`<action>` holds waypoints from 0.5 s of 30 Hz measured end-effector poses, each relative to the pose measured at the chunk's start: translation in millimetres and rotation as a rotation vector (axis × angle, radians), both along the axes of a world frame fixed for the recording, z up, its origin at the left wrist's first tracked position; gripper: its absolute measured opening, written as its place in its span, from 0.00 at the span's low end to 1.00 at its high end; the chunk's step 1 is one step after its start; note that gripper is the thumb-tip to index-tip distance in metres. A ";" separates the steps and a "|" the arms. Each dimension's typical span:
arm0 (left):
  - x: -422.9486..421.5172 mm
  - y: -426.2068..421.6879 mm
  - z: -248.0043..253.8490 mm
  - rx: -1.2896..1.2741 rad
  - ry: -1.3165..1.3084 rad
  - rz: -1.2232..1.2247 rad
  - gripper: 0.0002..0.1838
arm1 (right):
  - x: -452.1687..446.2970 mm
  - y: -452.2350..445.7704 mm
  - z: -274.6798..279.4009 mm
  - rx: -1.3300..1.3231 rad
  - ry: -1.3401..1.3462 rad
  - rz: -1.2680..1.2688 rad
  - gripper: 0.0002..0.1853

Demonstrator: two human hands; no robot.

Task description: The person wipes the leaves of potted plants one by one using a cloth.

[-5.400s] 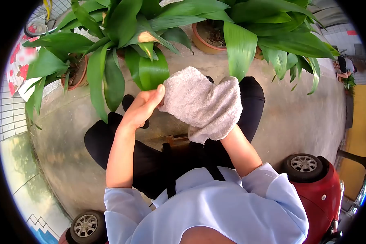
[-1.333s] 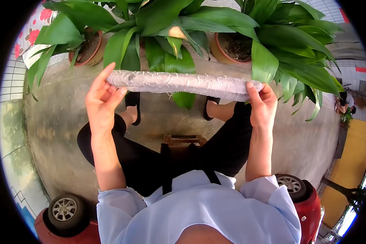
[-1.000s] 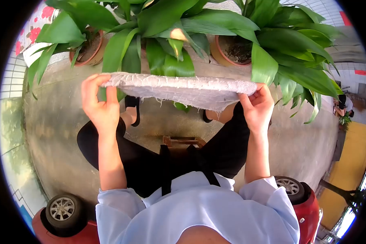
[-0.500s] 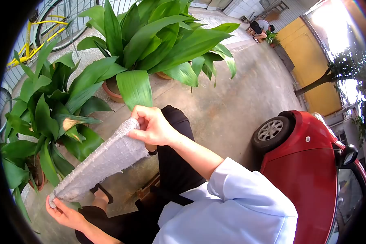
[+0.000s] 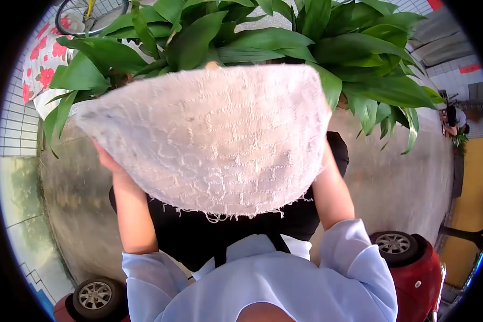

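A pale, textured cloth [image 5: 220, 139] with a frayed lower edge is spread wide in front of me, above my lap. My left hand [image 5: 108, 160] is at its left side, with most of the fingers hidden behind the fabric; it is closed on the cloth. On the right side, my right hand is almost wholly covered by the cloth, and only the wrist and forearm show below it. The black trousers [image 5: 225, 228] on my legs are partly visible under the frayed edge.
Potted plants with broad green leaves [image 5: 370, 53] stand beyond the cloth. A flowered cover [image 5: 45, 64] and a bicycle wheel [image 5: 94, 27] are at the upper left. Behind me is a red car [image 5: 418, 279]. Far off at the right, a person [image 5: 455, 119] crouches.
The view has swung back from the right side to straight ahead. The cloth, earlier a narrow folded strip between my hands, now hangs opened out and hides most of both hands.
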State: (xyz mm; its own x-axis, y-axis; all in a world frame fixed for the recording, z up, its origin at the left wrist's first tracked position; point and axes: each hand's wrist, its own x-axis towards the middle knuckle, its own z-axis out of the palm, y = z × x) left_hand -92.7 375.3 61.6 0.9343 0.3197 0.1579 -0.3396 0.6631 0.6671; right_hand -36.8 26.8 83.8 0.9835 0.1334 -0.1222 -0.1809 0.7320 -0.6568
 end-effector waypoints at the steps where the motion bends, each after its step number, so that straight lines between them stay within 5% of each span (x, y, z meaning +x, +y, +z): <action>1: -3.2 11.6 -49.2 -0.092 -0.161 -0.259 0.40 | -14.9 23.9 -41.8 0.029 0.082 -0.076 0.29; 2: -22.0 -18.4 -37.0 -0.093 0.137 -0.265 0.36 | -34.3 36.8 -58.9 0.052 0.194 -0.159 0.27; 4: -19.6 -53.9 -34.1 -0.307 0.404 -0.562 0.38 | -62.0 44.2 -93.8 0.588 0.193 0.271 0.29; 5: -19.7 -64.5 -21.0 -0.343 0.453 -0.632 0.40 | -64.1 45.6 -80.2 0.398 0.445 0.133 0.31; 7: -13.8 -67.1 -25.6 -0.428 0.396 -0.777 0.44 | -56.5 43.9 -73.9 0.464 0.383 0.125 0.32; 15: -15.0 -80.2 -56.7 -0.022 0.447 -0.694 0.49 | -51.1 33.1 -24.2 0.324 0.166 0.118 0.44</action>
